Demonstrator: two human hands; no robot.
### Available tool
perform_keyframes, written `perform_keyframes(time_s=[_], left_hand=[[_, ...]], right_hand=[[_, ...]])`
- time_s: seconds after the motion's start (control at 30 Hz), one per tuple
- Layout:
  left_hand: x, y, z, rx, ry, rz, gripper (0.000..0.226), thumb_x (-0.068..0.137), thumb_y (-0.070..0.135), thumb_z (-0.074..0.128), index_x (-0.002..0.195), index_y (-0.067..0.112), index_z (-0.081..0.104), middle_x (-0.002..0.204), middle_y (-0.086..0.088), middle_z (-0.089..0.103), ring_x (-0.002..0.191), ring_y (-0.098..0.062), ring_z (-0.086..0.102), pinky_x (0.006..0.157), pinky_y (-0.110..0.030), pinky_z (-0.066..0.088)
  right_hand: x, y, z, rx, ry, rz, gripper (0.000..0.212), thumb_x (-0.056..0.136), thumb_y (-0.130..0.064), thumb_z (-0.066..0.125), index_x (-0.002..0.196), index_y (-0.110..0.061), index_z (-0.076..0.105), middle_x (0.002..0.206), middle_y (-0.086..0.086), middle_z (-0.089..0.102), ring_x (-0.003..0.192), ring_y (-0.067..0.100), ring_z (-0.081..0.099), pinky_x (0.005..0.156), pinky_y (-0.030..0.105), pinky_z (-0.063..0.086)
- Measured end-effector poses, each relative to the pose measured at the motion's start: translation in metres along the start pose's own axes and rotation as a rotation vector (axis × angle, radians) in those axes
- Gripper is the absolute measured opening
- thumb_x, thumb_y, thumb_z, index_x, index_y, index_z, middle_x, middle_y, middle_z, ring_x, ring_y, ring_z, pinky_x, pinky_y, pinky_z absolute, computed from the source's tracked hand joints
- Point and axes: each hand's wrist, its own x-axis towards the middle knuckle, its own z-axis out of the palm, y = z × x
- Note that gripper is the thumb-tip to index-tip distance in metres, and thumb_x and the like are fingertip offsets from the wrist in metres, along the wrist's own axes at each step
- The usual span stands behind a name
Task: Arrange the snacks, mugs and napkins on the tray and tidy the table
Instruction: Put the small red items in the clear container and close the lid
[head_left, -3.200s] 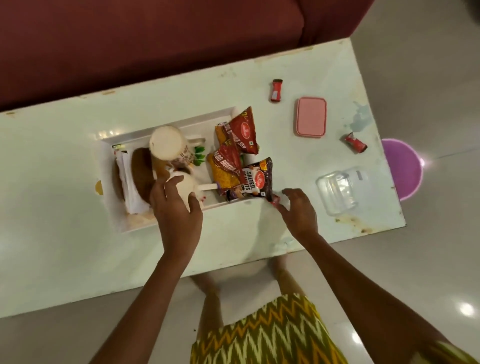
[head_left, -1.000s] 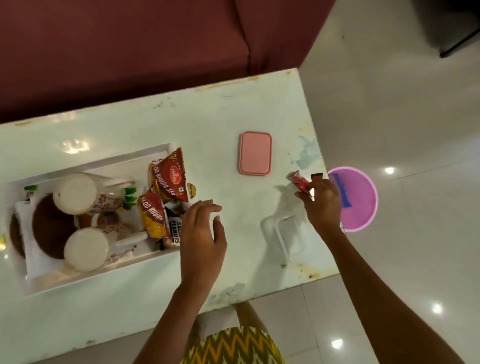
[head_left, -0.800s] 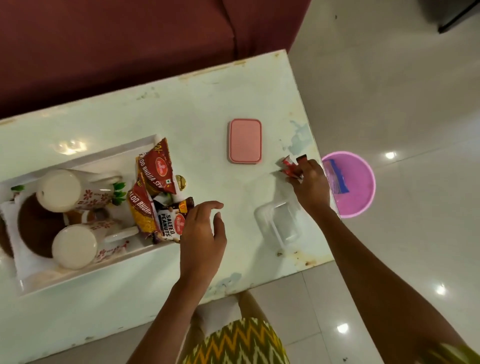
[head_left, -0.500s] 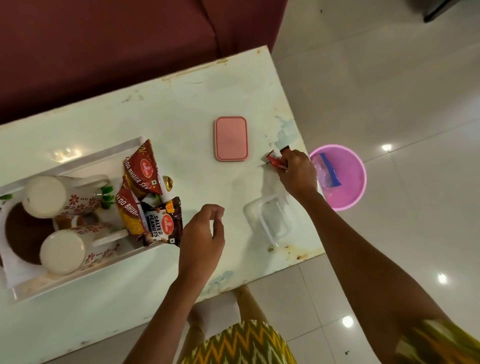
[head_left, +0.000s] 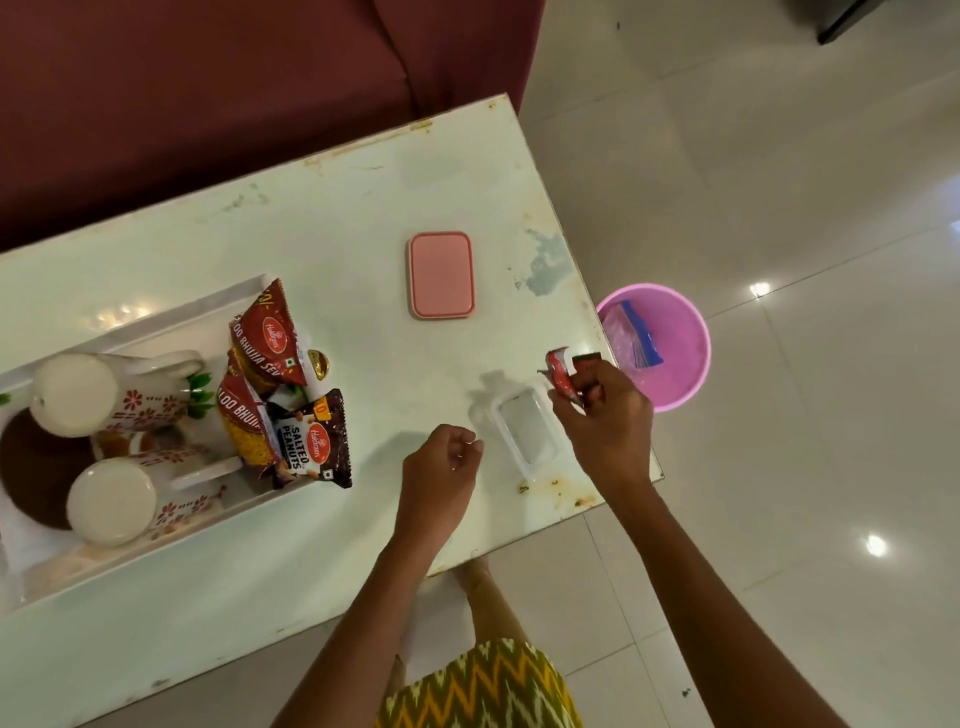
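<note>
Right hand (head_left: 605, 421) hovers over the right end of the bench (head_left: 337, 218), above the near corner. Its fingers (head_left: 592, 387) are curled and pinch a crumpled red wrapper (head_left: 561, 375). A second dark scrap (head_left: 586, 362) is tucked just beside it in the same grip.

- Wrapper's long axis: tilted, top toward the far left, bottom running down into the fingers.
- Pink bin (head_left: 685, 374): on the floor just past the bench's right edge, to the right of the right hand and lower. A blue-and-clear bag (head_left: 636, 338) lies inside.
- Right hand is by far the nearer to the bin. Judged next move: a short carry rightward over the edge, then release above the opening.
- Left hand (head_left: 441, 465): over the bench near the front edge, fingers loosely curled, nothing visible in them.
- Clear container (head_left: 524, 434): on the bench between the two hands. Its likely lid, the pink lid (head_left: 441, 274), lies well apart, farther back.
- Tray (head_left: 156, 322): at left, carrying two mugs (head_left: 78, 395) and the snack packets (head_left: 306, 441), one packet overhanging the tray's near rim.
</note>
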Motion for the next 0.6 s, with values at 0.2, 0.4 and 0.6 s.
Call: perform_keyframes(time_s=[0.2,0.4,0.6], left_hand=[[0.007,0.008,0.043,-0.279,0.011,-0.294,0.028,0.079,0.028,0.068,0.097,0.007,0.063,0.089,-0.01,0.07,0.073,-0.019,0.068,0.078,-0.034,0.057],[0.01,0.011,0.053,-0.262,0.099,-0.252,0.02,0.077,0.018,0.07,0.06,0.02,0.061,0.058,0.0,0.065,0.064,-0.021,0.068,0.078,-0.04,0.058],[0.01,0.003,0.049,-0.343,0.12,-0.294,0.009,0.077,0.013,0.07,0.071,0.009,0.066,0.07,-0.012,0.069,0.058,-0.017,0.065,0.075,-0.037,0.059]], right_hand=[[-0.039,0.023,-0.003,0.054,-0.039,0.16,0.012,0.074,-0.007,0.074,0.078,-0.009,0.062,0.084,-0.005,0.062,0.062,-0.002,0.054,0.057,-0.001,0.038],[-0.041,0.026,0.001,0.053,-0.073,0.156,0.012,0.077,-0.008,0.07,0.084,-0.01,0.06,0.088,-0.005,0.062,0.065,-0.001,0.055,0.059,0.0,0.037],[-0.043,0.017,0.008,-0.037,-0.179,0.098,0.028,0.071,-0.024,0.078,0.094,-0.015,0.065,0.087,0.0,0.071,0.067,0.01,0.06,0.062,0.015,0.046]])
